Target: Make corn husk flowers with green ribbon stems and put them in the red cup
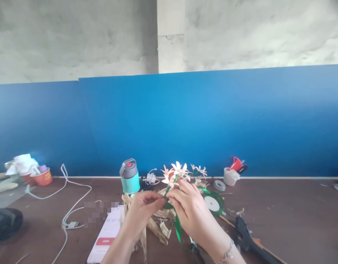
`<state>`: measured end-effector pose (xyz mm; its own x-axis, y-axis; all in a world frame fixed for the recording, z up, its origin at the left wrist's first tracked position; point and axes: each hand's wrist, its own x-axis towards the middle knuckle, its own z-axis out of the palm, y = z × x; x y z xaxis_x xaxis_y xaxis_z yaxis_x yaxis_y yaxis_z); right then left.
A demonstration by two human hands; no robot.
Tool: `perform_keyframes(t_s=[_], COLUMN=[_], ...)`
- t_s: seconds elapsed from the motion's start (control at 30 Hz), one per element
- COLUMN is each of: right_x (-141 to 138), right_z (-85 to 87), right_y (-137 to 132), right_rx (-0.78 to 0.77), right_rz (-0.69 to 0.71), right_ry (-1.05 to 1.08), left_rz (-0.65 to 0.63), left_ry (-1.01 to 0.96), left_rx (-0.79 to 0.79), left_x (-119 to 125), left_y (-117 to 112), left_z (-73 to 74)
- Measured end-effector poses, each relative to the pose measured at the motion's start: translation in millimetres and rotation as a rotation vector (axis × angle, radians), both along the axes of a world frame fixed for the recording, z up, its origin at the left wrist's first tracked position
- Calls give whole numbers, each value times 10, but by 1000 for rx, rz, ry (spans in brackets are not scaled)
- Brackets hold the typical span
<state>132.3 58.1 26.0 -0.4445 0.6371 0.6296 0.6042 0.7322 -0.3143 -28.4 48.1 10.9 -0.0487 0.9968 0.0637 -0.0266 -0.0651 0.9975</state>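
My left hand (143, 207) and my right hand (189, 209) meet at the middle of the brown table (281, 212), both pinched on the stem of a small bunch of cream paper-like flowers (176, 171). A green ribbon (177, 225) wraps the stem between my fingertips and hangs down below my right hand. Pale dried husk strips (158, 227) lie under my hands. A spool of green ribbon (212, 202) sits just right of my right hand.
A teal bottle with a grey lid (129, 176) stands behind my left hand. A phone (105, 234), white cables (72, 205), red cups (42, 176), a tape roll (219, 185), a white cup with tools (232, 174) and a black glue gun (247, 234) lie around. A blue wall panel (212, 121) backs the table.
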Motion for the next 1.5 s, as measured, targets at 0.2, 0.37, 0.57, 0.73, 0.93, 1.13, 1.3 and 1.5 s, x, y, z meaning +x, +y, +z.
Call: perform_keyframes(t_s=[0.2, 0.37, 0.57, 0.73, 0.93, 1.13, 1.3, 1.5], right_x=[7, 29, 2, -43, -106, -56, 22, -30], right_z=[-5, 9, -48, -66, -37, 23, -3, -47], right_y=[9, -14, 16, 82, 51, -31, 49, 100], right_rx=[-6, -113, -455, -706, -793, -989, -1071, -1087], right_rz=[-6, 9, 18, 174, 252, 461, 570, 470], right_ry=[38, 192, 516, 707, 828, 1002, 1105, 1235], left_rz=[-11, 8, 13, -19, -84, -275, -304, -313], left_ry=[-93, -209, -368, -437, -474, -686, -719, -610], left_rx=[6, -24, -85, -90, -64, -109, -155, -161], left_x=[38, 38, 33, 34, 48, 48, 50, 51], left_y=[2, -4, 10, 21, 21, 7, -3, -13], left_z=[-13, -21, -77, -127, -134, -153, -161, -183])
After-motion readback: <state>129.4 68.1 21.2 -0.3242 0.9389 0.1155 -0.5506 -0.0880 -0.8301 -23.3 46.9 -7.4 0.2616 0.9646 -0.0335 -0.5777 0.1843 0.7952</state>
